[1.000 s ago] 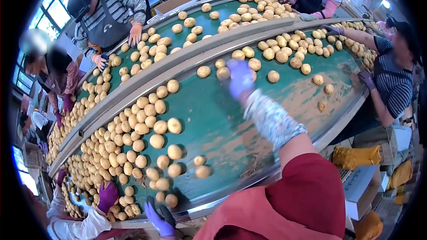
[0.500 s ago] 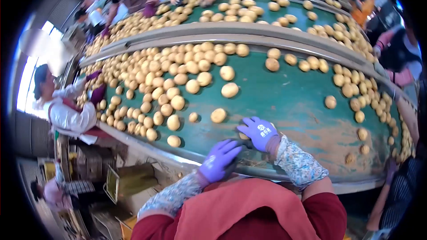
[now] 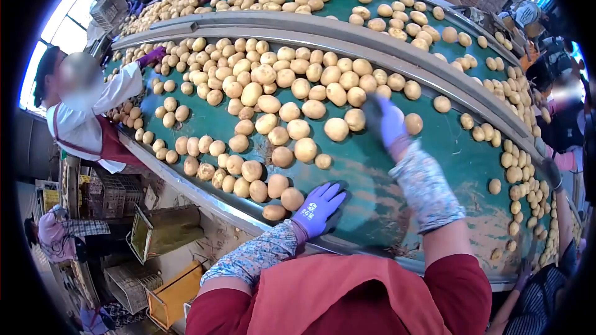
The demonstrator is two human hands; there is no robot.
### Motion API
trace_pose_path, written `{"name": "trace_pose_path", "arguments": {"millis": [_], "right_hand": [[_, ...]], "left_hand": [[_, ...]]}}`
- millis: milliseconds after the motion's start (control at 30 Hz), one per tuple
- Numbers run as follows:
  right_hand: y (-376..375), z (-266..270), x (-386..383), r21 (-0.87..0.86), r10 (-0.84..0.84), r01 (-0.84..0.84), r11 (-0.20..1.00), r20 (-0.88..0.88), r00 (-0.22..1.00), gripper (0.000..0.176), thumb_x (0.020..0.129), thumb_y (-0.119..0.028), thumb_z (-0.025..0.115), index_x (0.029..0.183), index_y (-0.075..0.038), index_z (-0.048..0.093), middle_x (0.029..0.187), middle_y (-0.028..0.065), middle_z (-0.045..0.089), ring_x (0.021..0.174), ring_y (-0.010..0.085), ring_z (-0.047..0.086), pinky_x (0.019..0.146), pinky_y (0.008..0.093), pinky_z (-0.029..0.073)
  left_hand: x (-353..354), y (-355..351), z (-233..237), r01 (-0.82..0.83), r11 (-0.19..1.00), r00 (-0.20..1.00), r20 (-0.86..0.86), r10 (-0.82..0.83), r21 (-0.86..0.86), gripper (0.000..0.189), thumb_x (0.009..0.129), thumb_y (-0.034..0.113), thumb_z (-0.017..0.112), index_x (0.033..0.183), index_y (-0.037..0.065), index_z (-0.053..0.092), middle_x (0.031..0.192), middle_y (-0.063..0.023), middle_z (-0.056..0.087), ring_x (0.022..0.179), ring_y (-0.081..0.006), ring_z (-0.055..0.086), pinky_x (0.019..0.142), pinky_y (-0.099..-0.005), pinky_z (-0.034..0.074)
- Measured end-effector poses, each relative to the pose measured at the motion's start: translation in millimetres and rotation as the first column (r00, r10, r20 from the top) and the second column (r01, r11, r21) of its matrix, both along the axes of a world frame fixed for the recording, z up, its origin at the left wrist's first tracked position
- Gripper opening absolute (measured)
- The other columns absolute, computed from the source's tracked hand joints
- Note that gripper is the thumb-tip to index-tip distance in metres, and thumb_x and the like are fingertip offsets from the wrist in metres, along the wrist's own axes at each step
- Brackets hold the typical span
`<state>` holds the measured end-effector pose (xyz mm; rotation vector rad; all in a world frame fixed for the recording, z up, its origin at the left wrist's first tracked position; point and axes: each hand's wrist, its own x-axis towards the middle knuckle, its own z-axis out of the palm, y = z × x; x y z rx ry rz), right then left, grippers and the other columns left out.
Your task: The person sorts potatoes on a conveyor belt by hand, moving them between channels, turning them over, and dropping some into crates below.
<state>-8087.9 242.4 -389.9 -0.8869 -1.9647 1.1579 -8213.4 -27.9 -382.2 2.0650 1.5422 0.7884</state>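
Note:
My left hand (image 3: pixel 320 209), in a purple glove with a dark palm, lies near the belt's front edge. Its fingers are spread, with no potato in them. Close by on its left sits a potato (image 3: pixel 292 198). Farther out over the green belt (image 3: pixel 366 167) is my right hand (image 3: pixel 388 124), gloved alike and smeared by motion. It reaches to the edge of the potato pile (image 3: pixel 267 74), beside a potato (image 3: pixel 355 119) on its left and another potato (image 3: pixel 413 123) on its right. Its fingers are too blurred to show whether they grip anything.
A metal divider (image 3: pixel 310 25) separates my belt from a second one carrying more potatoes. At the left, a person in white sleeves (image 3: pixel 118 90) reaches over the belt. Crates (image 3: pixel 164 232) stand on the floor at lower left. Other workers' hands are at the far side and right.
My right hand has moved away from my body toward the pile. My left hand's fingers have spread flatter. The potatoes now reach farther right, close to my hands, and the view has shifted.

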Motion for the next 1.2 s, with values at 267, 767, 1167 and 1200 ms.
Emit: {"name": "trace_pose_path", "arguments": {"millis": [267,767,1167,1200], "right_hand": [[-116,-3,-142,0.158,0.123,-0.187,0.97,0.346,0.93,0.046,0.08,-0.041,0.078,0.112,-0.011,0.065,0.12,0.018,0.058,0.111,0.0379,0.057,0.093,0.0474,0.049],[31,28,-160,0.591,-0.468,-0.046,0.805,0.68,0.564,0.044,0.083,-0.036,0.072,0.117,-0.008,0.064,0.102,0.0195,0.069,0.093,0.0387,0.066,0.081,0.0475,0.052],[-28,87,-199,-0.071,0.233,-0.235,0.969,0.567,0.79,0.052,0.08,-0.034,0.079,0.12,-0.007,0.058,0.103,0.0132,0.066,0.103,0.0312,0.064,0.087,0.0401,0.051],[-2,70,-184,-0.043,0.04,-0.021,0.999,0.497,0.867,0.048,0.086,-0.034,0.072,0.124,-0.007,0.057,0.106,0.0107,0.065,0.1,0.025,0.064,0.085,0.0363,0.052]], "left_hand": [[-91,37,-14,0.117,0.894,0.948,-0.221,-0.23,-0.432,0.048,0.077,0.015,0.063,0.125,0.013,0.061,0.117,-0.0108,0.06,0.116,-0.0344,0.053,0.101,-0.0493,0.041],[-480,79,-92,-0.12,0.863,0.739,-0.536,0.408,0.491,0.05,0.082,0.011,0.059,0.131,0.018,0.059,0.124,-0.0088,0.059,0.127,-0.0341,0.052,0.108,-0.0544,0.038],[-433,35,10,-0.365,0.929,0.931,0.005,0.366,0.067,0.025,0.087,0.012,0.06,0.11,0.004,0.06,0.106,-0.0168,0.059,0.101,-0.0376,0.057,0.087,-0.047,0.045],[-398,22,31,-0.153,0.984,0.971,-0.169,0.167,0.094,0.019,0.084,0.011,0.06,0.103,0.007,0.06,0.097,-0.0135,0.058,0.092,-0.0354,0.057,0.079,-0.0451,0.046]]}}
